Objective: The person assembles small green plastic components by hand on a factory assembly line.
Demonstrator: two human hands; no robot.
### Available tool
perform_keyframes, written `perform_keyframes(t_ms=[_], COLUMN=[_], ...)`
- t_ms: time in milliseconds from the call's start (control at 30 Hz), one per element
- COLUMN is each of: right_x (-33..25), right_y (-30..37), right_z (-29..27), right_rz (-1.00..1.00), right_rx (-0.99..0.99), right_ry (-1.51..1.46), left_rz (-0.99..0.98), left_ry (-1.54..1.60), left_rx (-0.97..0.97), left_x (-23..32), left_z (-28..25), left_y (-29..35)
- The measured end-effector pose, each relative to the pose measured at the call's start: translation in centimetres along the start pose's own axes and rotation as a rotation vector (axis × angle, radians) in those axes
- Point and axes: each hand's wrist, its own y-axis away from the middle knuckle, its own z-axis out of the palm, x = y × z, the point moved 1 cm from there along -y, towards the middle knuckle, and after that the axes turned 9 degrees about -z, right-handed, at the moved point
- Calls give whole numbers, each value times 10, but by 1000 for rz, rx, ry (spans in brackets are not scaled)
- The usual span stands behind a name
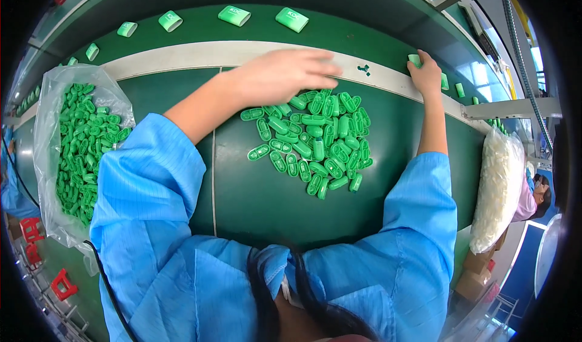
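Note:
Over the far edge of a pile of small green oval plastic caps (315, 133) reaches my left hand (288, 74). Its fingers are stretched out and slightly blurred, with nothing visible in them. At the far right, my right hand (428, 74) has its thumb and fingers around a light green plastic shell (414, 59) at the conveyor belt. More shells of this flattened, hollow kind lie spaced along the belt, such as one shell (234, 15) with pale print and another shell (291, 19) beside it. The caps lie loose on the dark green worktable (267, 202).
A clear plastic bag (45, 142) full of green caps stands at the left. A whitish rail (182, 57) separates table and belt (345, 27). Small dark green bits (364, 70) lie on the rail. At right are a filled pale bag (498, 190) and a metal bar (515, 108).

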Motion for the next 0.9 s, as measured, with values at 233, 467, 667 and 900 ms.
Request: perform_keyframes(t_ms=[233, 467, 667, 900], right_x=[-97, -172, -178, -180], right_y=[10, 34, 44, 45], right_z=[-37, -23, -14, -20], right_rz=[150, 214, 160, 136], right_rx=[-126, -338, -344, -334], right_ry=[-882, -1684, -1653, -1640], left_rz=[-342, -955, -811, -926], left_ry=[-38, 966, 998, 1054], left_rx=[-10, 155, 306, 156], left_x=[4, -12, -13, -14], left_z=[-5, 3, 15, 9], left_y=[10, -8, -4, -1])
